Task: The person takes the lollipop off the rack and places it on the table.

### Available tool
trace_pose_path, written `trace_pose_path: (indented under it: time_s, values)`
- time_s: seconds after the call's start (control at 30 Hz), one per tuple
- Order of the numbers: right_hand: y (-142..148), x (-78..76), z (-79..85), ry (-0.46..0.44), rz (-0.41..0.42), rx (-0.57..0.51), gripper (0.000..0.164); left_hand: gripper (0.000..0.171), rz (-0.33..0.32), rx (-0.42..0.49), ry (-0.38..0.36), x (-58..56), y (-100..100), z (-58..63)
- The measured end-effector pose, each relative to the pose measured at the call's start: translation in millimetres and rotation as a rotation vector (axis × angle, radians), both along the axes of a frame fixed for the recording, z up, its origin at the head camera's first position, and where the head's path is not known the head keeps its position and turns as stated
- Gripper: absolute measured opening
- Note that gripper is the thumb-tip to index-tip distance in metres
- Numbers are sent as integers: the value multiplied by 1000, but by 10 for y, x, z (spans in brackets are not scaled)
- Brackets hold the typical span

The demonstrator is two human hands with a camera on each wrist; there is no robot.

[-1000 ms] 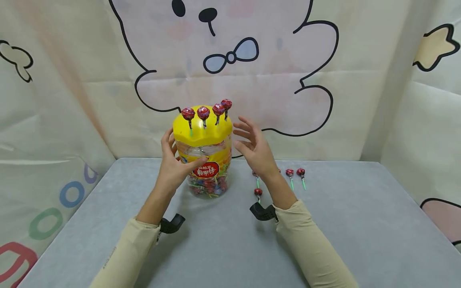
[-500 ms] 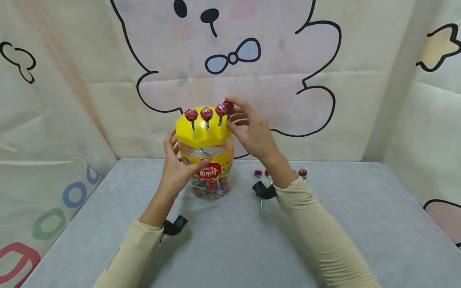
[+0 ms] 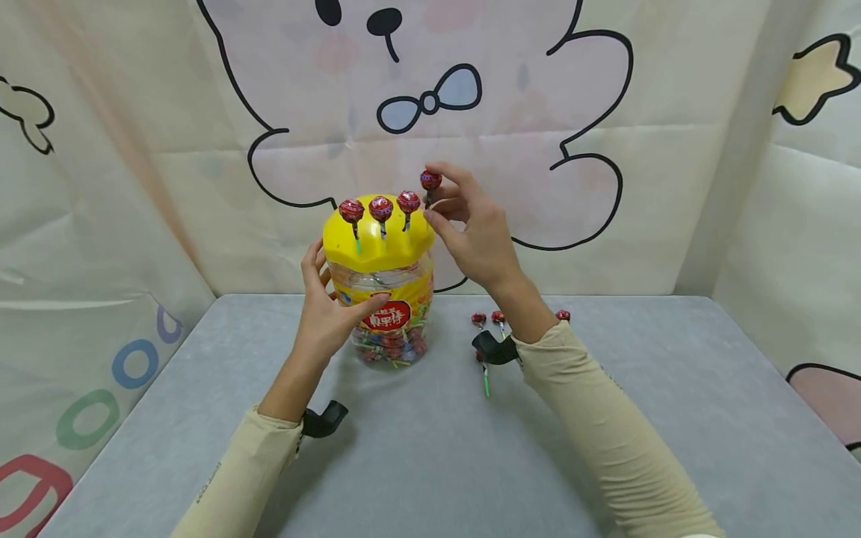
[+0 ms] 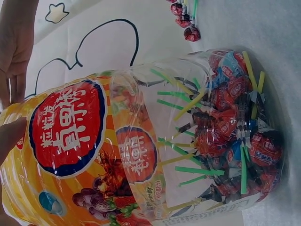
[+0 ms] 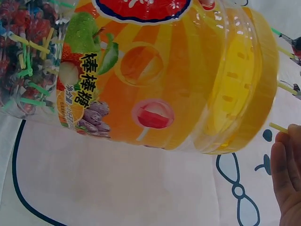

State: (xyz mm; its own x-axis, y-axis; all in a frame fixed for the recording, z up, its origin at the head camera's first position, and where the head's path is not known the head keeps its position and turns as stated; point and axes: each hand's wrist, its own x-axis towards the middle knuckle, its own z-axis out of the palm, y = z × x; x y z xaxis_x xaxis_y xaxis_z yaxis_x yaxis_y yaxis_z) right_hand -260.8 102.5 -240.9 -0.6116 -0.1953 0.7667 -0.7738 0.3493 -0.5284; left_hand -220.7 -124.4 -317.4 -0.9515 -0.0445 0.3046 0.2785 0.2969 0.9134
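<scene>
My left hand (image 3: 324, 317) grips the side of a clear plastic candy jar (image 3: 412, 295), its thumb across the front label. Wrapped lollipops (image 4: 221, 127) with green and yellow sticks fill the jar's lower part. Three red lollipops (image 3: 380, 209) stand upright in the yellow lid (image 3: 377, 255). At the lid's right edge my right hand (image 3: 480, 235) pinches another red lollipop (image 3: 430, 180). In the right wrist view the end of its yellow stick (image 5: 278, 127) is apart from the lid, and the fingers (image 5: 284, 162) hold it at the frame's edge.
Several more lollipops lie on the grey table (image 3: 403, 463) right of the jar, one with a green stick (image 3: 486, 382) nearer me; the right forearm covers part of them. A cartoon-printed curtain (image 3: 673, 149) hangs behind the table.
My right hand has come in from beside the jar, taken the rightmost lollipop on the lid and lifted it up. The left hand keeps its grip on the jar.
</scene>
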Motion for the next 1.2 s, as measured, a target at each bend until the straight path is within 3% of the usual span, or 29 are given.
trace_pose_path:
  time_s: [0.2,0.37,0.57,0.83,1.0,1.2]
  values:
    - [90,81,9,-41,-22,6,53,108,-14,2,15,1,-6,-8]
    - [217,188,-80,-96,-19,27,54,109,-9,-14,13,8,-15,-20]
    - [438,312,-290,-182,-32,63,56,109,5,-17,1,0,-28,-16]
    - [798,471,-600,-425,-1,104,57,109,10,-16,-21,-24,10,32]
    - [961,536,-803,-519,-5,138,57,109,6,-27,-55,-17,10,23]
    - [1079,532,-863,-585,-39,201,57,109,8,-49,-52,3,-9,25]
